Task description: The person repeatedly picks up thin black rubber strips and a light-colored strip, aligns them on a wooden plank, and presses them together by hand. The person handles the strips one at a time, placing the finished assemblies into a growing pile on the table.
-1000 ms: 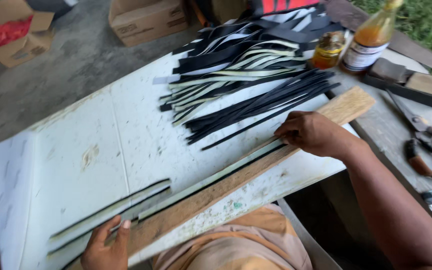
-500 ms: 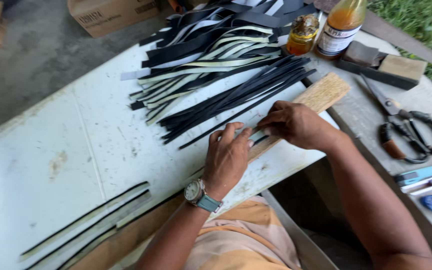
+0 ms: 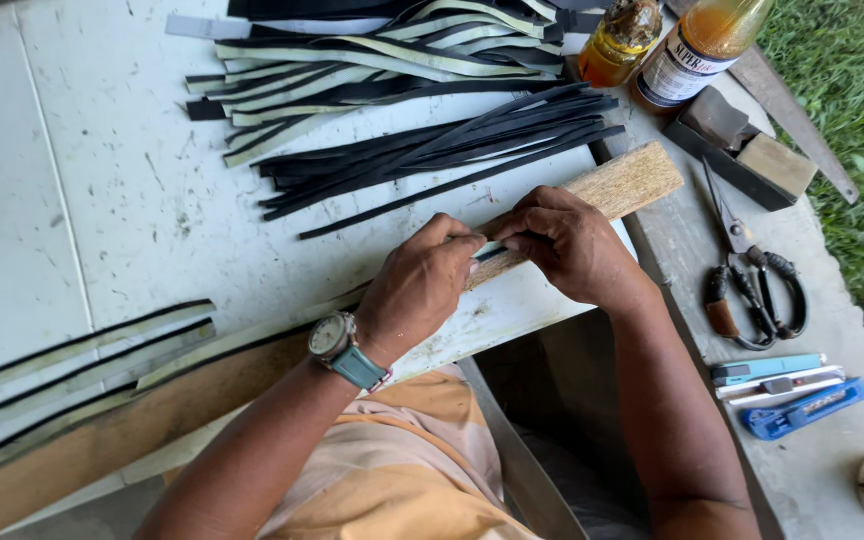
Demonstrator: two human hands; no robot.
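Observation:
A long wooden board [image 3: 627, 183] lies slantwise across the white table [image 3: 132, 190], from lower left to upper right. My left hand [image 3: 420, 288], with a teal-strapped watch [image 3: 337, 345] on the wrist, and my right hand [image 3: 564, 240] meet on the board's upper part. Their fingertips pinch the end of a thin black-and-pale strip [image 3: 488, 251] that lies along the board. The strip's length under my hands is hidden. More long strips [image 3: 82, 360] lie beside the board at the lower left.
A heap of black and pale strips [image 3: 402, 110] covers the table's far side. Two bottles of amber liquid [image 3: 697, 45], a block plane [image 3: 742, 150], shears [image 3: 747, 280] and utility knives [image 3: 787, 395] lie on the bench at right. Grass borders the right edge.
My left hand has left the board's lower-left end and come up next to my right hand. Both now pinch the strip at one spot. The view has drawn closer.

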